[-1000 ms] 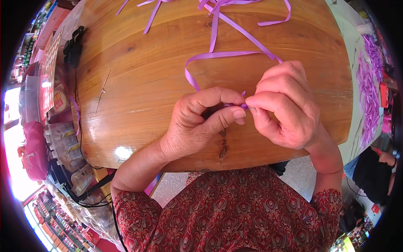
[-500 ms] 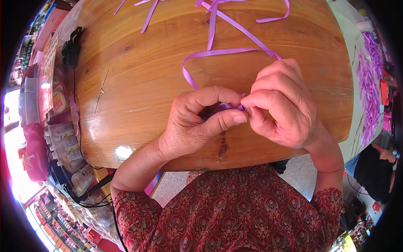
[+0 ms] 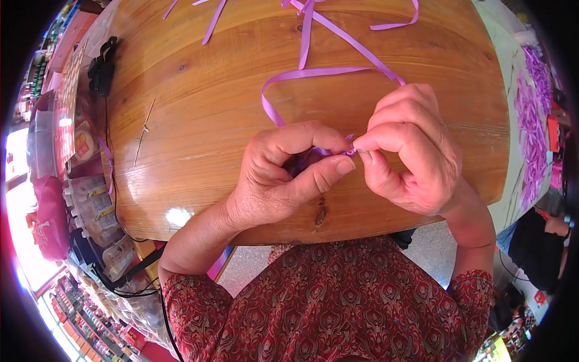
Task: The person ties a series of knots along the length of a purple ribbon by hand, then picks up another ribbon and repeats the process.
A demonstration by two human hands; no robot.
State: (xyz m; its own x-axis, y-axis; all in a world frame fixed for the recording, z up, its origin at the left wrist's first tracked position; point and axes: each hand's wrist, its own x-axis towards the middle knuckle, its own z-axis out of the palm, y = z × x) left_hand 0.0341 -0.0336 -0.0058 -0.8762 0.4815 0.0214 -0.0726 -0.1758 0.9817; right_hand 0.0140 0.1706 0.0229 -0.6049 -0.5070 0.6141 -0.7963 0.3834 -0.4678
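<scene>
A narrow purple ribbon (image 3: 319, 72) runs from the far side of the wooden table (image 3: 205, 108) and loops toward both hands. My left hand (image 3: 289, 169) is closed, thumb and forefinger pinching a bunched, twisted part of that ribbon, with more of it tucked inside the palm. Right beside it, my right hand (image 3: 410, 151) pinches a small bit of the ribbon between thumb and forefinger, its other fingers curled. A small purple knot-like bit shows between the two pinches; its exact form is too small to make out.
More purple ribbon ends (image 3: 215, 21) lie at the far edge. A thin twisted brown cord (image 3: 145, 130) rests on the left of the table, near a black strap (image 3: 102, 66). Bunched purple ribbons (image 3: 532, 133) cover a pale surface on the right. Plastic packages (image 3: 93, 199) crowd the left side.
My right hand has shifted slightly right, away from my left hand, opening a small gap between the fingertips where the purple ribbon now shows.
</scene>
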